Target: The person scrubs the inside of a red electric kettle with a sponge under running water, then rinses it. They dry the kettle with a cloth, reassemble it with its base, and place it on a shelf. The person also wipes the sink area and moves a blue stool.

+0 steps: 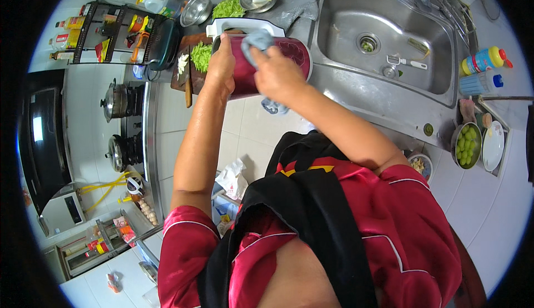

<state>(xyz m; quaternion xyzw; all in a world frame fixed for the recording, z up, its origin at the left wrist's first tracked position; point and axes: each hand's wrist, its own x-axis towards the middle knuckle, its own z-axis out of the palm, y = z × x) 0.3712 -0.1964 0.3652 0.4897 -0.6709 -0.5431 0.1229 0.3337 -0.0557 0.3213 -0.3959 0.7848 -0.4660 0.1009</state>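
A glossy dark red household appliance (246,76) with a white rim and handle is held over the counter's front edge; its exact kind is unclear. My left hand (222,68) grips its left side, thumb up on the rim. In my right hand (281,74) is a grey-blue cloth (255,43), blurred and pressed to the red surface. Left of the appliance is a brown cutting board (178,83), bearing shredded green vegetable (202,56), chopped white pieces (182,64) and a wooden-handled knife (189,93). The appliance partly hides the board.
To the right is a steel sink (346,36) with a white-handled peeler (411,63) in it. Metal bowls (196,9) stand at the back. A bowl of green grapes (466,145) sits far right. Pots (115,100) rest on the stove at left, beyond a bottle-filled rack (119,28).
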